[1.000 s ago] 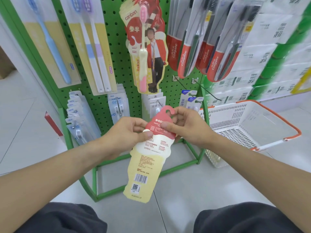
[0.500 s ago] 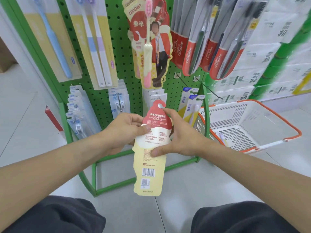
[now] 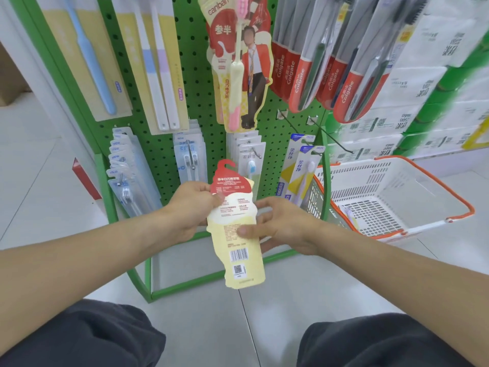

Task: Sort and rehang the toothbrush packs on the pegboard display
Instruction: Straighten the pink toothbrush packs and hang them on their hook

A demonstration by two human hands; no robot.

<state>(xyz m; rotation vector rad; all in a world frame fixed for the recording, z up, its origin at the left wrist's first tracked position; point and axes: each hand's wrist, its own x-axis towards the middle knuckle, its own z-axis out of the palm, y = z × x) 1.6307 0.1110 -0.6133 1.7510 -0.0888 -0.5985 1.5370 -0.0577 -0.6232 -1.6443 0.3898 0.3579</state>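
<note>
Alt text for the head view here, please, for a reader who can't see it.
Both hands, left hand and right hand, hold an ice-cream-shaped toothbrush pack, barcode side showing, before a green pegboard hung with toothbrush packs. A white basket sits to the right.

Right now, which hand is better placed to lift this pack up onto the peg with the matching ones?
Probably the left hand. It pinches the pack near the top, just under the hook cutout, so it can steer that onto the peg. The right hand holds lower, at the middle, only steadying it.
</note>
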